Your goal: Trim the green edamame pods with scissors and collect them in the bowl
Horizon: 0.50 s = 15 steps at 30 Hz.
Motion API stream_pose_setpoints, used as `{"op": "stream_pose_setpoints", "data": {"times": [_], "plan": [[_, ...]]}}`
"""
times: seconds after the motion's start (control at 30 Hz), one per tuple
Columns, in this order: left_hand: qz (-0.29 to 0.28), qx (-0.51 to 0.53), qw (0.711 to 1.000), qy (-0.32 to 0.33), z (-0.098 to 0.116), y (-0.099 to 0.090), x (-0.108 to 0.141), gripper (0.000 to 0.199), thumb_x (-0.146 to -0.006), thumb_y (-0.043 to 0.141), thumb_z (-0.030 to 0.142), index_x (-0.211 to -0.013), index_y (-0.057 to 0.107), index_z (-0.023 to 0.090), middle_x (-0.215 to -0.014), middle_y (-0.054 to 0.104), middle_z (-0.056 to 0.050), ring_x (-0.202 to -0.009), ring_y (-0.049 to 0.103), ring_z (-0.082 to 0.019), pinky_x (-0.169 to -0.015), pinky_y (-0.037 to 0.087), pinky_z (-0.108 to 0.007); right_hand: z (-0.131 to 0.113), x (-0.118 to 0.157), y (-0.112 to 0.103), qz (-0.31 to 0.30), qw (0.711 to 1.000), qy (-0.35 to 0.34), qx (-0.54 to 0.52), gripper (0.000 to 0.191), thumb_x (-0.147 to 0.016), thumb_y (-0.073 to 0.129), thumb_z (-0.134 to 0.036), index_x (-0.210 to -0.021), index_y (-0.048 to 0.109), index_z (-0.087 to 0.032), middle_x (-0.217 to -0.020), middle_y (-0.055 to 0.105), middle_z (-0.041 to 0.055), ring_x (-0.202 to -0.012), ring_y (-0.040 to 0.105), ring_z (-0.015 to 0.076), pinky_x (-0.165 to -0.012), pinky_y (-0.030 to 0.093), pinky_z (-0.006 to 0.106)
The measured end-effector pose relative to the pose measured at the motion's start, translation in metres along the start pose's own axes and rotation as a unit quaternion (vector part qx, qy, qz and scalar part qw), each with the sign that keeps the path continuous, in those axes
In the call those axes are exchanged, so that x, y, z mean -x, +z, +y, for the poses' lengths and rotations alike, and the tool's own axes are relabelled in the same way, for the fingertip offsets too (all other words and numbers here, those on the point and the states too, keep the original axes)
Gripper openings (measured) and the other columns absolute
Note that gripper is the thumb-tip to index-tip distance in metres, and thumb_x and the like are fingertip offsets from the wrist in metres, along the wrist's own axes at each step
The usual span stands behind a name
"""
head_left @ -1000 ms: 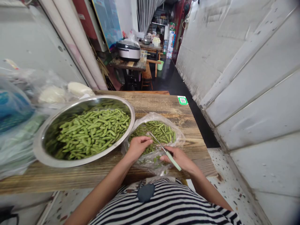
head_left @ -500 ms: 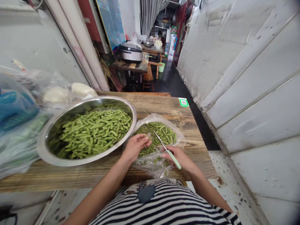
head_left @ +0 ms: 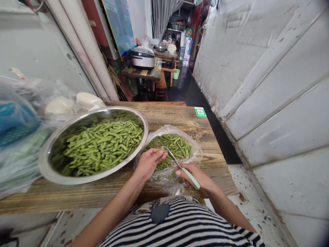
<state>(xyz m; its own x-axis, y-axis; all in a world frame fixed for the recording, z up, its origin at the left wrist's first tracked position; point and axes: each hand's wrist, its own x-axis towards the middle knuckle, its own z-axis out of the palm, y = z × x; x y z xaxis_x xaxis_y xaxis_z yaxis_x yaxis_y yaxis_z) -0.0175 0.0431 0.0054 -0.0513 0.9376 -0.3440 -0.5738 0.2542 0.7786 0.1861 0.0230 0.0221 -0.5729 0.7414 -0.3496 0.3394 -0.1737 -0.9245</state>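
Note:
My right hand (head_left: 193, 174) is wrapped round scissors (head_left: 187, 173) with pale green handles, their blades pointing up and left. The blade tips meet the fingertips of my left hand (head_left: 149, 162), which pinches a green soybean pod (head_left: 164, 150) that is mostly hidden by the fingers. Both hands are above an opened clear plastic bag (head_left: 196, 151) holding many pods (head_left: 177, 142). To the left, a large steel basin (head_left: 146, 128) contains a heap of green pods (head_left: 102, 147).
The wooden table (head_left: 167, 115) bears a green QR-code sticker (head_left: 200, 112) near its far right corner. Plastic bags (head_left: 19, 147) crowd its left side. Farther off, a rice cooker (head_left: 142, 57) stands on another table. A white wall (head_left: 277, 103) runs along the right.
The scissors' blades have moved left and slightly down to the pod at my left fingertips. My left hand has barely shifted and keeps its pinch.

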Motion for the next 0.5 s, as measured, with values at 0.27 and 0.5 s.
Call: {"op": "stream_pose_setpoints", "data": {"times": [0.27, 0.5], "plan": [[0.021, 0.029, 0.999, 0.009, -0.002, 0.001, 0.005, 0.024, -0.053, 0.084, 0.018, -0.067, 0.066, 0.01, -0.068, 0.068, -0.001, -0.073, 0.068, -0.012, -0.074, 0.055, -0.02, 0.001, 0.002, 0.012, -0.005, 0.995, 0.013, -0.1, 0.046, -0.082, 0.05, -0.061, -0.078, 0.053, -0.015, -0.059, 0.049, -0.0045, -0.041, 0.044, 0.0066, -0.039, 0.037, 0.018], [0.025, 0.013, 0.999, 0.021, -0.006, 0.006, 0.01, 0.027, -0.053, 0.084, 0.022, -0.067, 0.064, 0.011, -0.068, 0.069, -0.002, -0.074, 0.068, -0.014, -0.076, 0.054, -0.024, -0.001, 0.003, 0.013, 0.009, 0.994, 0.036, -0.105, 0.043, -0.08, 0.054, -0.059, -0.074, 0.05, -0.016, -0.054, 0.044, -0.0068, -0.036, 0.039, 0.0048, -0.032, 0.032, 0.016]]}}
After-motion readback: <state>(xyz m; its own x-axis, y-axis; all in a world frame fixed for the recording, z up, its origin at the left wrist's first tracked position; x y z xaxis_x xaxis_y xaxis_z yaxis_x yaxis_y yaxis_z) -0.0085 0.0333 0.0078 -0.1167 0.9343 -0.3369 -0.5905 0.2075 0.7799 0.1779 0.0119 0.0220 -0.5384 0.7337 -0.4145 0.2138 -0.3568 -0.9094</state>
